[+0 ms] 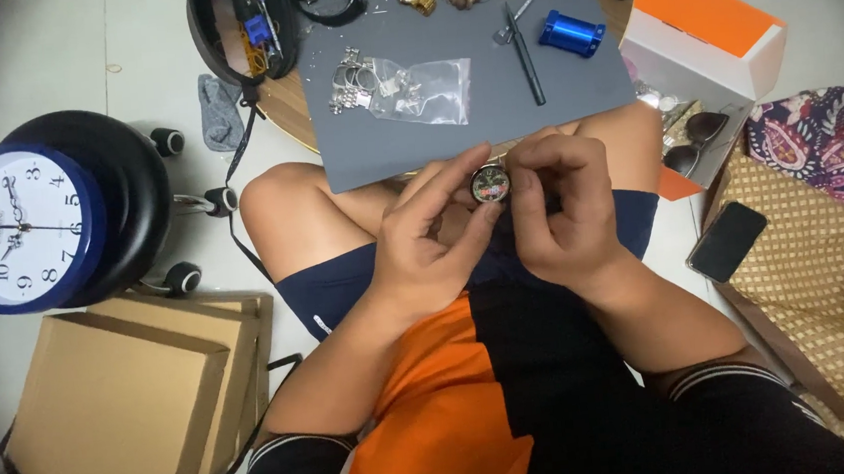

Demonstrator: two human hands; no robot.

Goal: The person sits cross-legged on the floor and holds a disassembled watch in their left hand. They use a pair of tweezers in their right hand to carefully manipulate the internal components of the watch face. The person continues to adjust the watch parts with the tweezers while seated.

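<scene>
A small round watch case (490, 182) with a dark, colourful dial sits between both of my hands, just below the near edge of a grey work mat (472, 113). My left hand (432, 236) pinches it from the left with thumb and forefinger. From the right, my right hand (560, 206) closes its fingertips on the watch's edge. On the mat lie a clear plastic bag of metal parts (410, 89), a black pen-like tool (526, 58) and a blue metal cylinder (572, 33).
A blue-rimmed wall clock (15, 229) rests on a black stool at left. Cardboard boxes (120, 411) lie lower left. A white and orange box (708, 39), sunglasses (693, 140) and a black phone (726, 240) are at right. A black pouch (240, 26) sits top left.
</scene>
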